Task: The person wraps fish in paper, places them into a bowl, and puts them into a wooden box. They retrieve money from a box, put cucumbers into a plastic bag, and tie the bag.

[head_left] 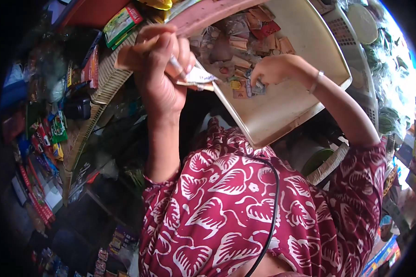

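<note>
My left hand [164, 64], at the upper left of the middle, is closed around some folded banknotes [199, 77], whose ends stick out on both sides. A cream plastic drawer [282, 117] lies tilted in front of my body. Inside it are many folded notes [241, 64] and small packets. My right hand [275, 70] reaches into the drawer from the right, fingers bent down at several notes and a small bluish item [248, 87]. Its fingertips are partly hidden, so what they hold is unclear.
A woven basket edge [90, 117] curves along the left, with coloured packets [58, 127] beyond it. A green and red packet [122, 25] lies at the top left. White perforated baskets [351, 51] and plastic bags [393, 83] stand at the right. A black cable [275, 203] hangs over the patterned clothing.
</note>
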Demonstrator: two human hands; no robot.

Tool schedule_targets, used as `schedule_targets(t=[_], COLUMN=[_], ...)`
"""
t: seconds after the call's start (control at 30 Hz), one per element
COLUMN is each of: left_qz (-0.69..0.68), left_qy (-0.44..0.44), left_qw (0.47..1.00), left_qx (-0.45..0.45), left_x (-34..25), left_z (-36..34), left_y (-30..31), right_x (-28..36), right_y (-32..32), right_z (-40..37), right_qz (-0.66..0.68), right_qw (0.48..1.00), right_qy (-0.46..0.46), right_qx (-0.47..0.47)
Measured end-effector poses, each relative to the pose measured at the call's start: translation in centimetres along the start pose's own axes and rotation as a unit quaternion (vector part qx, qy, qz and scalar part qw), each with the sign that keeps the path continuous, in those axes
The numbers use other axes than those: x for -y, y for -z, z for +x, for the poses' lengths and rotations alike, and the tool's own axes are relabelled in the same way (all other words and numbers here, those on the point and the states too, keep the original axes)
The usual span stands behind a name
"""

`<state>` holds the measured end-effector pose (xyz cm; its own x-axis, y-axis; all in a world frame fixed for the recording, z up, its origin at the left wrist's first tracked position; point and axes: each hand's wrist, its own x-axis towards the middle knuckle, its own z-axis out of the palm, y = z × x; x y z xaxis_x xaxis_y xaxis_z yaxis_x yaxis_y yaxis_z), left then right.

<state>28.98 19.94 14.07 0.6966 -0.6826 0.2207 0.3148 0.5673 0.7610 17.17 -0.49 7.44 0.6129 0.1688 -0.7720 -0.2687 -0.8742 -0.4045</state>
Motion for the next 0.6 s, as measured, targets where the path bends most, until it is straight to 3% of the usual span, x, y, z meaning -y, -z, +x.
schedule_targets(t=[0.07, 0.17, 0.2, 0.27, 0.3, 0.37, 0.47, 0.6], left_qz=[-0.022, -0.042, -0.046, -0.052, -0.052, -0.055, -0.101, -0.072], left_qy=[-0.003, 0.012, 0.018, 0.032, 0.048, 0.052, 0.061, 0.104], left_qw=[0.999, 0.999, 0.998, 0.998, 0.997, 0.997, 0.993, 0.992], left_qx=[-0.029, -0.028, -0.025, -0.028, -0.034, -0.021, -0.013, 0.012], left_x=[-0.3, -0.8, -0.8, -0.7, -0.6, -0.1, 1.1, 2.3], left_z=[-0.9, -1.8, -2.0, -2.0, -2.0, -1.6, -0.5, -0.1], left_y=[1.0, 1.7, 1.9, 2.0, 1.9, 1.1, -0.3, -1.5], right_x=[-2.4, -1.7, -1.8, -1.6, -1.9, -3.0, -3.2, -2.2], right_y=[-2.4, -3.0, -2.8, -2.1, -2.1, -2.0, -3.6, -3.6], right_z=[4.7, 5.7, 5.5, 4.4, 4.1, 3.2, 3.1, 3.7], right_qz=[-0.078, -0.166, -0.166, -0.042, -0.038, 0.046, 0.047, -0.037], right_qw=[0.989, 0.976, 0.976, 0.988, 0.988, 0.999, 0.996, 0.999], right_qy=[0.077, 0.059, 0.052, -0.035, -0.041, 0.000, -0.011, -0.034], right_qx=[0.104, 0.131, 0.131, 0.145, 0.142, 0.028, -0.071, -0.013])
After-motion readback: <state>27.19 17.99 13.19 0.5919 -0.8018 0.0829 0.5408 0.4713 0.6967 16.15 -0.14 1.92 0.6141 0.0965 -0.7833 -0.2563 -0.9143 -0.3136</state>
